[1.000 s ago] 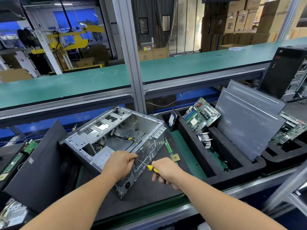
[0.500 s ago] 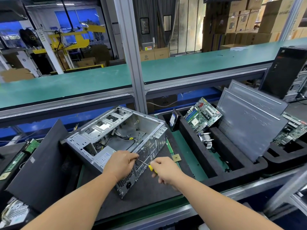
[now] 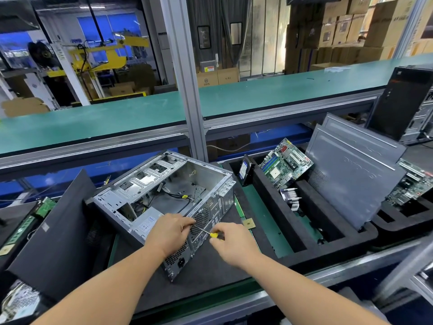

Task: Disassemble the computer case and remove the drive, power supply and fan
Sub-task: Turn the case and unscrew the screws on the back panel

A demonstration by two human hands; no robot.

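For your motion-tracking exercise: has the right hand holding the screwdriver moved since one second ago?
Yes. The right hand moved left, closer to the computer case rear panel, hiding more of the screwdriver handle.

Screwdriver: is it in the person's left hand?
No, the right hand holds the yellow-handled screwdriver, its shaft aimed at the case's rear panel beside the left hand.

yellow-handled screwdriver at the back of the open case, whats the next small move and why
Probably keep turning the yellow-handled screwdriver where it is. The right hand grips its handle, and its shaft runs to the perforated rear panel of the open silver metal computer case, where the left hand steadies it. The grey power supply box still sits inside that corner, so its screws likely aren't all out.
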